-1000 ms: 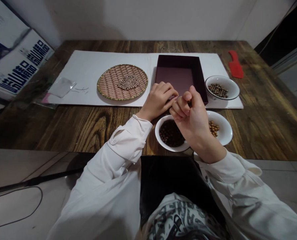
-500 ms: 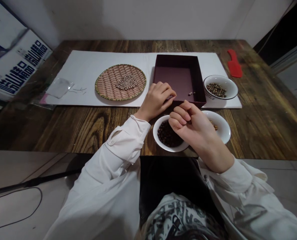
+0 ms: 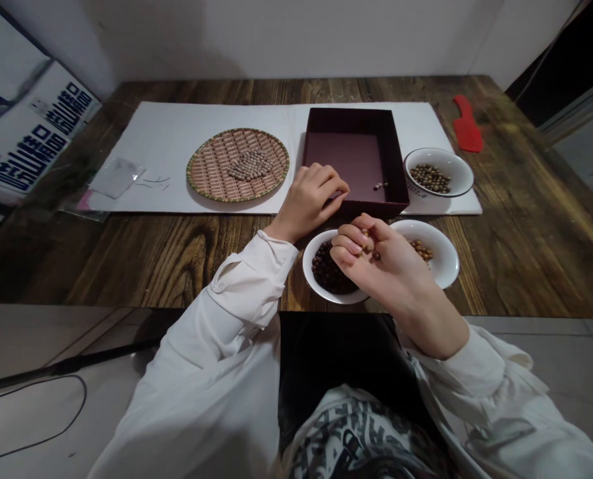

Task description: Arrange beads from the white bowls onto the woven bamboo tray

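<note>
My right hand point(image 3: 379, 256), palm up with curled fingers, cups several small brown beads point(image 3: 369, 249) above two white bowls. Below it on the left is the bowl point(image 3: 312, 283) of dark beads; the bowl point(image 3: 448, 256) on the right has light brown beads. My left hand point(image 3: 316, 196) rests at the near left corner of the dark red box point(image 3: 349, 156), thumb and fingertips close together; anything between them is too small to make out. A few beads lie in the box's near right corner. A round woven tray point(image 3: 209, 166) carries many pale beads.
A third white bowl point(image 3: 463, 176) of beads stands right of the box, on a white board point(image 3: 164, 133). A red scraper point(image 3: 468, 133) lies at the back right. On the left are a clear plastic bag point(image 3: 116, 178) and printed boxes point(image 3: 36, 146).
My right hand has lowered slightly toward me and its fingers have loosened, so beads now show in the palm. My left hand has hardly moved.
</note>
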A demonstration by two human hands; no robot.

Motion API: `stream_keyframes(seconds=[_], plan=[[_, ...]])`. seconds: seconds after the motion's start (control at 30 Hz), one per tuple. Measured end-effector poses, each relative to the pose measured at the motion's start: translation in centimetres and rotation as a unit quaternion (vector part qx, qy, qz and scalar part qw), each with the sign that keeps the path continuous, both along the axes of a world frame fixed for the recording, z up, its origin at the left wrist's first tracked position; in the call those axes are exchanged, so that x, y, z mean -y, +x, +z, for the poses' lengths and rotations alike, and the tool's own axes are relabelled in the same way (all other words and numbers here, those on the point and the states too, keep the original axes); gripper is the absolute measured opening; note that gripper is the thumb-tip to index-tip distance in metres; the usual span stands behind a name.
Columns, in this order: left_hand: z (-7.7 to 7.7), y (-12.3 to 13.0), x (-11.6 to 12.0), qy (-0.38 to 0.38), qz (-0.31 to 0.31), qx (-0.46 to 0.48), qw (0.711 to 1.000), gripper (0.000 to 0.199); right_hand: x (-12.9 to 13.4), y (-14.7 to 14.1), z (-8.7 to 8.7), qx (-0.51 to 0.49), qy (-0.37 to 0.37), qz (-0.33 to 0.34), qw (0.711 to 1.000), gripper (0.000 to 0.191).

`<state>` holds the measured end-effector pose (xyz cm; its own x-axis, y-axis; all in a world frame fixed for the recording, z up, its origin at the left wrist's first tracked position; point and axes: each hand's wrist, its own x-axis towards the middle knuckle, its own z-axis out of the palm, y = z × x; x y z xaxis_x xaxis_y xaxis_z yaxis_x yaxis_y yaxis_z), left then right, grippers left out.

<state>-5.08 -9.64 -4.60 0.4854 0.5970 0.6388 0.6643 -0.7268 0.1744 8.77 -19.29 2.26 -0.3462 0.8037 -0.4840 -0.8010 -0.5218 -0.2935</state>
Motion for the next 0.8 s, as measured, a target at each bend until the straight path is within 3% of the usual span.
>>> stream_keyframes(seconds=[0.43, 0.8], plan=[[0.4, 0.1, 0.2, -0.025, 0.014, -0.011, 1.000, 0.020, 0.7, 0.5, 0.1, 0.018, -0.042, -0.010, 0.999, 0.030], [0.2, -0.1, 0.1, -0.020, 0.013, -0.010, 1.000, 0.020, 0.2, 2.8, 0.9, 0.006, 0.022, 0.017, 1.000, 0.042]])
